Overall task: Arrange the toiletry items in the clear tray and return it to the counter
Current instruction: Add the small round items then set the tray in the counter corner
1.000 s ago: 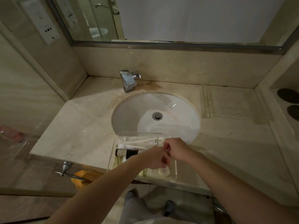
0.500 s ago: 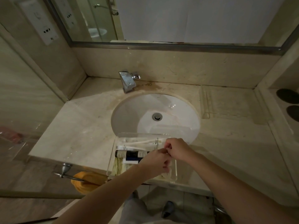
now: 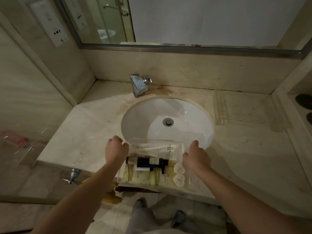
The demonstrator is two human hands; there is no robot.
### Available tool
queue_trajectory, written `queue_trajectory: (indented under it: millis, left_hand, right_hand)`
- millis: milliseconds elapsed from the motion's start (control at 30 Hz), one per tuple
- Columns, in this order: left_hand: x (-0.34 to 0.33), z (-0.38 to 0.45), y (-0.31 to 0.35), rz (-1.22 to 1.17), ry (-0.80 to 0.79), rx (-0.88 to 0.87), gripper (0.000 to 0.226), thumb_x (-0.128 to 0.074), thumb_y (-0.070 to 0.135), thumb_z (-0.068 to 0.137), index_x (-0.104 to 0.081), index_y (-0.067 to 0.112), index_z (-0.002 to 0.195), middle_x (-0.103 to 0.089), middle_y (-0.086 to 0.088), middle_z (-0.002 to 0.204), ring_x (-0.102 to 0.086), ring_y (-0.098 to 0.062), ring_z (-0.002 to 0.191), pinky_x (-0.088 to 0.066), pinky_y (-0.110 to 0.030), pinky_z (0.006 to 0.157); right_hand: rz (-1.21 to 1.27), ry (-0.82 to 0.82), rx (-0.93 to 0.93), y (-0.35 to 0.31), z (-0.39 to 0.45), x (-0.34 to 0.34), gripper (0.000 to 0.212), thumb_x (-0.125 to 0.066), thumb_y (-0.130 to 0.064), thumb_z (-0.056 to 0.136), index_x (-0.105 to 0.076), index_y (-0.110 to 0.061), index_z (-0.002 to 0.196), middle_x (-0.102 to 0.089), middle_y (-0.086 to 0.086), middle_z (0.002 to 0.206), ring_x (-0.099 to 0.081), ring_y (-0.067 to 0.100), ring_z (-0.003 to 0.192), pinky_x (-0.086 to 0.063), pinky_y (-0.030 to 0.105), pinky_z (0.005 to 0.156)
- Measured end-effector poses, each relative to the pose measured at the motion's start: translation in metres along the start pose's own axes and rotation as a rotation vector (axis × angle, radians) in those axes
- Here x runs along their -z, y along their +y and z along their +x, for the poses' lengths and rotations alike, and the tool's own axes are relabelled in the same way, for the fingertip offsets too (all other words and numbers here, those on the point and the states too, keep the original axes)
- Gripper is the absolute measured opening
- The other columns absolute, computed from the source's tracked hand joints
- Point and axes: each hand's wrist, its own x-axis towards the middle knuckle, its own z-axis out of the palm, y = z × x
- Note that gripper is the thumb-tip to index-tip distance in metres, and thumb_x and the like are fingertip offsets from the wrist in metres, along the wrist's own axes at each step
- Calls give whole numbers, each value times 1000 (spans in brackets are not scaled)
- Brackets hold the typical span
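Observation:
The clear tray (image 3: 189,180) lies at the counter's front edge, just before the sink. In it are white sachets (image 3: 157,148) at the back, a dark bottle (image 3: 146,162) across the middle, pale yellow striped packets (image 3: 143,177) in front and two round white caps (image 3: 179,174) at the right. My left hand (image 3: 116,150) grips the tray's left side. My right hand (image 3: 195,155) grips its right side. Whether the tray rests on the counter or is slightly raised I cannot tell.
The white sink (image 3: 167,122) with its drain sits behind the tray, the chrome tap (image 3: 139,85) beyond it. A second clear tray (image 3: 219,108) lies on the counter at the back right. A towel hook (image 3: 72,175) and a yellow thing (image 3: 111,195) are below the counter's left front.
Both hands were together over the middle of the tray, handling an item. Now they have parted and hold the tray's left and right sides; the items inside are uncovered.

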Motion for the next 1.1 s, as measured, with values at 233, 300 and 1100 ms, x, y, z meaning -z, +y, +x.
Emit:
queue_trajectory:
  millis: [233,300,1100]
  left_hand:
    - [0,2,-3,-1,-208,192,24,-46,16,86,-62,1,75,-67,-13,71,-62,-25,61,-47,-27,50]
    - [-1,2,1,17,-229,207,19,-49,10,84,-62,1,74,-65,-12,68,-60,-22,56,-42,-25,44]
    - [-82,-28,119,60,-395,-93,20,-52,4,80,-70,0,74,-67,-10,67,-59,-18,58,-39,-24,43]
  right_hand:
    - [-54,-68,-22,-1,2,-10,27,-41,-24,96,-54,-10,114,-63,11,109,-61,30,100,-41,29,70]
    - [-35,-60,-33,1,3,-11,26,-41,-21,96,-55,-9,114,-63,11,109,-62,29,100,-42,29,70]
    - [123,132,-345,128,9,30,24,-40,-21,98,-55,-12,115,-66,12,106,-63,29,94,-48,32,71]
